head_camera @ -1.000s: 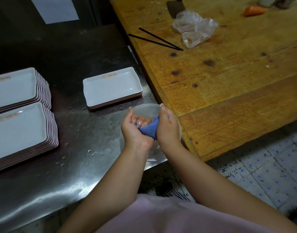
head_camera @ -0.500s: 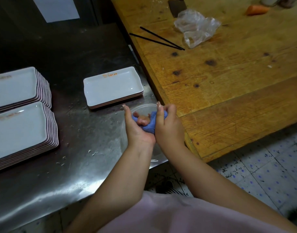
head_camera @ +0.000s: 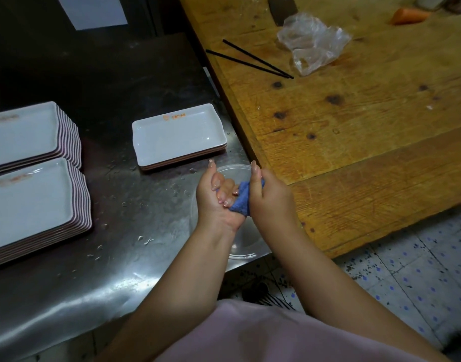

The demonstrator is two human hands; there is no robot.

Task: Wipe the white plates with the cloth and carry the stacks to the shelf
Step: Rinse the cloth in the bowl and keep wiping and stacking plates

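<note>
Head view: left hand [head_camera: 219, 199] and right hand [head_camera: 270, 198] are both gripping a nubby blue cloth [head_camera: 242, 199] above a round clear bowl [head_camera: 232, 176], near flat rectangular white plates [head_camera: 178, 135].

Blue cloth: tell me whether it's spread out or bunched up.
Bunched up. The blue cloth is a tight wad gripped between the left hand and right hand, above the clear bowl.
</note>
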